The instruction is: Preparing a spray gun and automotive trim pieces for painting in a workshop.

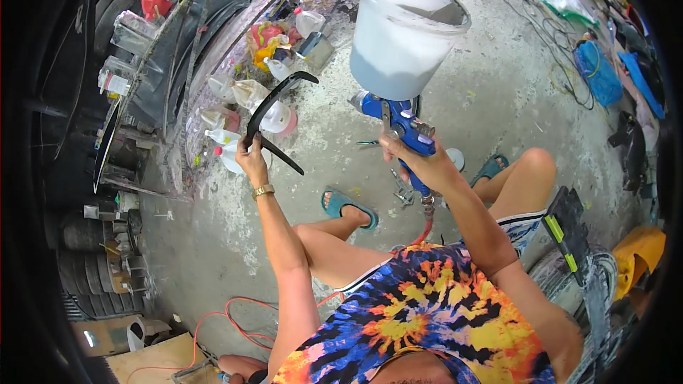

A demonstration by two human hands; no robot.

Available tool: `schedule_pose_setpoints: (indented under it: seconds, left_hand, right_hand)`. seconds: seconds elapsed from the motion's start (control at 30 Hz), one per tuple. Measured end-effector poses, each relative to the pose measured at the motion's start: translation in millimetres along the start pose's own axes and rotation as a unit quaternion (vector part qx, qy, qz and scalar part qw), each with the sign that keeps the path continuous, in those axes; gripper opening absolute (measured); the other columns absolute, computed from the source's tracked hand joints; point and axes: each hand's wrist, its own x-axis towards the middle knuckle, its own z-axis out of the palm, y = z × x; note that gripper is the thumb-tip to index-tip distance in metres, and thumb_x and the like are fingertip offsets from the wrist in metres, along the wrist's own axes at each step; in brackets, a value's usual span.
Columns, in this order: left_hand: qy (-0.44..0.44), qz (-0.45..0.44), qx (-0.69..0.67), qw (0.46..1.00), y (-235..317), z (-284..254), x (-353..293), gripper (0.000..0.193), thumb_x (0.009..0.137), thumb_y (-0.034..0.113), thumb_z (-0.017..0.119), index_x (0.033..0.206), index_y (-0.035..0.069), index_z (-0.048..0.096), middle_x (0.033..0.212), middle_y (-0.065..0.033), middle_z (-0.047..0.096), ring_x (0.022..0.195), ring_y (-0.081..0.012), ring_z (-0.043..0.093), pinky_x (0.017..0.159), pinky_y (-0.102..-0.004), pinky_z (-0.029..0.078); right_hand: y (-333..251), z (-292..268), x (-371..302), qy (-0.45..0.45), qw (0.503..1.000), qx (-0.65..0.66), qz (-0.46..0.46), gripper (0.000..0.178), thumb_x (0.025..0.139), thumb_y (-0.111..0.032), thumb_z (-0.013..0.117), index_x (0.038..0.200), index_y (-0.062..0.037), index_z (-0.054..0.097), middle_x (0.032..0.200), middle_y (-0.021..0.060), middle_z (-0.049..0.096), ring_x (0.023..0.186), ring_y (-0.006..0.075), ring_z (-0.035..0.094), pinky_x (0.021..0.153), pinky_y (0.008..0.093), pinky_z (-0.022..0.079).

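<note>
Bright shirt nearest, left fingers clasp a black strip, right fingers a plain-cupped blue spray gun

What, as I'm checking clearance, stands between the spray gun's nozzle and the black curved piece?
Nothing visible: between the spray gun in the right hand and the black curved piece in the left hand, only floor shows.

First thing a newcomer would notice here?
The big white cup, upper centre, atop a blue spray gun in the right hand. Next, the bent black strip in the left hand, left of centre. Below, the orange-and-blue tie-dye shirt.
</note>
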Motion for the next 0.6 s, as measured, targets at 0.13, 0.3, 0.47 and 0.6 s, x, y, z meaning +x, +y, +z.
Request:
schedule_pose_setpoints:
  seconds: [0.13, 0.3, 0.47, 0.6]
  left_hand:
    - [0.001, 0.010, 0.007, 1.000, 2.8, 0.3, -1.4, 0.018, 0.084, 0.008, 0.068, 0.096, -0.005, 0.065, 0.086, -0.0057, 0.066, 0.076, -0.0101, 0.058, 0.068, -0.0238, 0.047]
    - [-0.002, 0.017, 0.099, 0.995, 7.2, 1.9, -1.5, 0.023, 0.082, 0.012, 0.071, 0.094, -0.006, 0.065, 0.082, -0.0058, 0.067, 0.072, -0.0102, 0.057, 0.066, -0.0254, 0.047]
    - [0.018, -0.069, 0.063, 0.995, 10.8, 11.4, -6.6, 0.031, 0.077, 0.021, 0.074, 0.084, -0.008, 0.064, 0.072, -0.0064, 0.063, 0.064, -0.0114, 0.053, 0.059, -0.0269, 0.044]
    - [0.055, -0.115, 0.064, 0.990, 7.7, 29.5, -8.2, 0.032, 0.070, 0.022, 0.077, 0.071, -0.005, 0.059, 0.062, -0.0064, 0.058, 0.055, -0.0149, 0.051, 0.052, -0.0319, 0.043]
  right_hand:
    - [7.7, -1.7, 6.7, 0.006, 1.000, -0.008, 0.011, 0.024, 0.088, -0.022, 0.066, 0.103, -0.0079, 0.053, 0.075, -0.0010, 0.058, 0.064, 0.0020, 0.054, 0.040, 0.0182, 0.040]
    - [7.0, -0.5, 5.5, -0.013, 0.999, 0.030, 0.008, 0.022, 0.089, -0.021, 0.065, 0.103, -0.0073, 0.056, 0.078, -0.0002, 0.060, 0.061, 0.0035, 0.054, 0.042, 0.0210, 0.043]
    - [14.5, -3.2, -7.6, -0.027, 1.000, 0.000, -0.011, 0.024, 0.089, -0.020, 0.064, 0.107, -0.0058, 0.056, 0.090, 0.0031, 0.065, 0.070, 0.0070, 0.060, 0.044, 0.0213, 0.044]
    - [43.0, -1.0, -16.5, -0.027, 0.999, -0.033, 0.019, 0.026, 0.090, -0.018, 0.063, 0.111, -0.0067, 0.054, 0.094, 0.0023, 0.063, 0.088, 0.0078, 0.062, 0.043, 0.0198, 0.044]
